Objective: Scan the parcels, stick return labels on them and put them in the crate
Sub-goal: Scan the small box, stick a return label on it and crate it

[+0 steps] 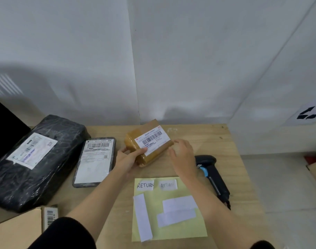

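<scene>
Parcels take up the left part of the wooden table (216, 139): a big black parcel (45, 177) in shiny film lies at the far left with a white label on top, and just beside it on the right lies a flat dark parcel (96, 159), its label facing up. At the lower left corner stands a cardboard box (15, 230). The left arm comes up from the bottom edge, bare below a black sleeve, and reaches forward and a little to the right. The left hand (130, 157) grips the near left end of the brown parcel (151, 150); its thumb lies on top, at the lower edge of the barcode label, and its fingers curl round the end. This parcel is in the middle of the table near the wall, tilted, with the label toward the camera. The right hand (182, 155) is at the right end of the same parcel, its back turned up and its fingers bent toward the tape; I cannot tell if they grasp it or only touch it. Near the person lies a yellow sheet (171, 230) with two return labels (145, 185) and some blank white strips. The black scanner (212, 175) lies to the right of the right wrist, on the table.
</scene>
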Demonstrator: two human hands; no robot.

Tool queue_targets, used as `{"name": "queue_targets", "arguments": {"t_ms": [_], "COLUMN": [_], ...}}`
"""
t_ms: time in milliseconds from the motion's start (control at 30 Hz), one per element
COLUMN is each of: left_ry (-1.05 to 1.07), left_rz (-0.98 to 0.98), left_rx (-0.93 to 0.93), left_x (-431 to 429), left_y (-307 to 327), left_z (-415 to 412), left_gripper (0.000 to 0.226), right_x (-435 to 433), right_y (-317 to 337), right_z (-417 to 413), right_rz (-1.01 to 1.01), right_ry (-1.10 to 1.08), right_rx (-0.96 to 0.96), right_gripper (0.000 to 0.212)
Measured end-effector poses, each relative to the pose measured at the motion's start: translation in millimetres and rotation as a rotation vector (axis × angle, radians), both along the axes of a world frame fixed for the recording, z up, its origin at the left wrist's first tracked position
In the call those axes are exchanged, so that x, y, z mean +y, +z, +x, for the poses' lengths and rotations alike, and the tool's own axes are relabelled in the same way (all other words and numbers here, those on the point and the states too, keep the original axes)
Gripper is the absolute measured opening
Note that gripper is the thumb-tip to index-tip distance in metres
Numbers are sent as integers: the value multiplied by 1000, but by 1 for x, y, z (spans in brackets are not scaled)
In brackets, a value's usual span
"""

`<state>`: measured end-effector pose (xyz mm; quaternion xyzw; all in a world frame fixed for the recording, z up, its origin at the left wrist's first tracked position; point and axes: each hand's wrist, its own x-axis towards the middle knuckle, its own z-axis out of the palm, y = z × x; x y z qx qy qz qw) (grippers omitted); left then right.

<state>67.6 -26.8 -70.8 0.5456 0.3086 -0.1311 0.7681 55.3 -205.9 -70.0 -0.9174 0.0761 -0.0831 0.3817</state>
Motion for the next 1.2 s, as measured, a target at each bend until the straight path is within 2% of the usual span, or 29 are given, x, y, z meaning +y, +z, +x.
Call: {"name": "queue_targets", "arguments": {"t_ms": [100,200,267,333,500,600,767,867,967,1100,1200], "left_ry": [24,33,38,25,39,42,26,31,45,49,27], "left_rz": [44,59,51,44,59,84,94,91,110,111,106], "left_rx": [-36,-54,-46,-45,-53,-64,-107,-120,-129,-171,-199], "left_x": [-1,-5,-9,-12,-11,-3,13,24,36,48,55], "left_y": [6,9,9,10,15,17,19,21,24,27,27], "left_z": [-9,-18,-22,-26,-34,-33,-33,-34,-32,-31,-32], "left_gripper": [89,88,90,91,93,94,92,90,78,52,43], "right_x": [-26,-52,-63,-68,-75,-77,-75,-71,-64,-53,-36], "right_y": [0,-9,-17,-23,-24,-19,3,19,28,43,49], "right_z": [-23,-46,-58,-64,-60,-52,-39,-38,-41,-46,-53], "right_rz": [-106,-168,-177,-173,-205,-49,543,680,912,1001,929], "right_ry": [-296,-464,-461,-430,-378,-314,-255,-163,-85,24,117], "right_rx": [-91,103,270,367,427,453,624,698,668,633,547], "right_gripper": [37,53,64,66,54,45,26,22,22,23,19]}}
